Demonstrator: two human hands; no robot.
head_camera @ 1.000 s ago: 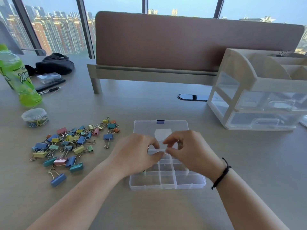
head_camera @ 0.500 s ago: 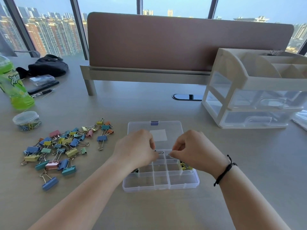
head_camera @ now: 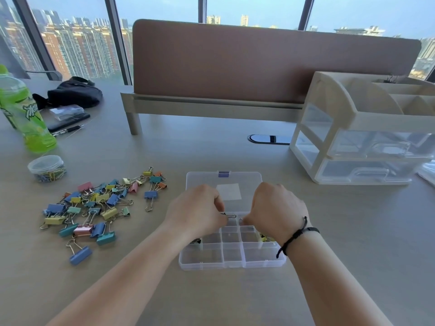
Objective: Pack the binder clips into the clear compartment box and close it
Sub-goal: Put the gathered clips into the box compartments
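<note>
Two hands work over the clear compartment box [head_camera: 231,255], which lies open on the table [head_camera: 353,231] with its lid [head_camera: 223,184] folded flat away from the person. The left hand [head_camera: 197,212] has its fingers curled, and a wire handle of a small clip [head_camera: 229,216] shows at its fingertips, so its grip looks closed on that clip over the row of compartments nearest the lid. The right hand [head_camera: 276,208] is curled too, knuckles up; whether its grip holds anything I cannot tell. Dark clips [head_camera: 195,241] sit in a left compartment and yellow ones [head_camera: 264,238] in a right one. A loose pile of coloured binder clips [head_camera: 98,205] lies on the table left of the box, well apart from it. A green bottle [head_camera: 23,114] and a round tub of paper clips [head_camera: 47,168] stand beyond the pile.
</note>
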